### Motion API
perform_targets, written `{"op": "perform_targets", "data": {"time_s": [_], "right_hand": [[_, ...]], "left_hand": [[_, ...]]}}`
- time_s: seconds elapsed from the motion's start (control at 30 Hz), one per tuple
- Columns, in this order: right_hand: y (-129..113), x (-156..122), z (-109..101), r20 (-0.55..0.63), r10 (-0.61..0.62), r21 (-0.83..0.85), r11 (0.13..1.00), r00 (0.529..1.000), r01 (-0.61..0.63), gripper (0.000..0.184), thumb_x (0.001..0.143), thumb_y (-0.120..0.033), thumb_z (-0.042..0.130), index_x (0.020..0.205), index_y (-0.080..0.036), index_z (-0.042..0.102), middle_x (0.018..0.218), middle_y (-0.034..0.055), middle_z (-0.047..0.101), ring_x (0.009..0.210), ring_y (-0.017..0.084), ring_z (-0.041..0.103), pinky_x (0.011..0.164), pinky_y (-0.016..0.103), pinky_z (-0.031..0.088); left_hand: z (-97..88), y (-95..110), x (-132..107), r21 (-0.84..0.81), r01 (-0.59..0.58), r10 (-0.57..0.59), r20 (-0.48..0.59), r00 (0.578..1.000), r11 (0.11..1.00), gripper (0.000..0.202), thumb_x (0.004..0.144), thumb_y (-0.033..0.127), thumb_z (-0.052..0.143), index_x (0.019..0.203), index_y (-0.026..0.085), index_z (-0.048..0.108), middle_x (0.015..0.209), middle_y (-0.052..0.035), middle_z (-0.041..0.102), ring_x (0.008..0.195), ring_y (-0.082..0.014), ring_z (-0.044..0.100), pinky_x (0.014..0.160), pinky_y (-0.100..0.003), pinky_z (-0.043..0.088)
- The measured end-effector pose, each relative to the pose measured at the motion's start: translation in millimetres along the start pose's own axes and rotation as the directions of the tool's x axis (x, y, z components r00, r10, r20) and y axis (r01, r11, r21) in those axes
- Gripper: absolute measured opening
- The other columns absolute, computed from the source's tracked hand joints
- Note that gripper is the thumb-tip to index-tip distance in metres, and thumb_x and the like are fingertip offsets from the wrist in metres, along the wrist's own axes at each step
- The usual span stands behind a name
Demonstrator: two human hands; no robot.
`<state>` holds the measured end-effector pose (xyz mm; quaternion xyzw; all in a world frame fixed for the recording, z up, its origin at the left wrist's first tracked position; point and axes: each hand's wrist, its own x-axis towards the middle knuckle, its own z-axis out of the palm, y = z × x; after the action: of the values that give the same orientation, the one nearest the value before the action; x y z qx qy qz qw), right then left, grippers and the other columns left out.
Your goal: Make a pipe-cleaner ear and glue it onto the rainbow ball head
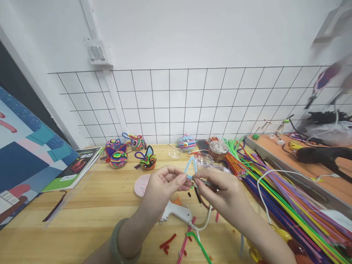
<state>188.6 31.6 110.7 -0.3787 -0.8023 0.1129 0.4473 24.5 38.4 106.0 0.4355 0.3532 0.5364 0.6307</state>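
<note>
A light blue pipe cleaner (195,165), bent into a narrow pointed loop, stands up between my hands. The thumb and fingers of my left hand (166,183) pinch its lower left part. My right hand (224,190) is closed on its right end; a thin grey strip or tool also shows under those fingers, too covered to name. Below my hands lies a white glue gun (177,212) with its cord. A pink dish (139,183) with small clear bits is partly hidden behind my left hand.
Several colourful wrapped ornaments (148,159) stand at the back left, near a magazine (79,167). Clear cups (204,159) and a spool (218,148) are behind my right hand. Bundled pipe cleaners (286,198) fill the right side. Red and green pieces (199,244) lie in front.
</note>
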Motion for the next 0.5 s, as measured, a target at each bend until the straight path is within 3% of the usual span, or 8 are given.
{"op": "perform_targets", "data": {"time_s": [0.5], "right_hand": [[-0.7, 0.4, 0.2, -0.024, -0.021, -0.003, 1.0, 0.999, 0.021, 0.013, 0.083, -0.014, 0.051, 0.08, -0.015, 0.063, 0.065, 0.0023, 0.062, 0.055, 0.012, 0.053, 0.049, 0.023, 0.04]], "left_hand": [[0.2, 0.6, -0.7, -0.014, -0.022, 0.022, 0.025, 0.999, 1.0, 0.016, 0.07, 0.022, 0.069, 0.073, 0.011, 0.057, 0.067, -0.007, 0.071, 0.065, -0.017, 0.068, 0.066, -0.028, 0.054]]}}
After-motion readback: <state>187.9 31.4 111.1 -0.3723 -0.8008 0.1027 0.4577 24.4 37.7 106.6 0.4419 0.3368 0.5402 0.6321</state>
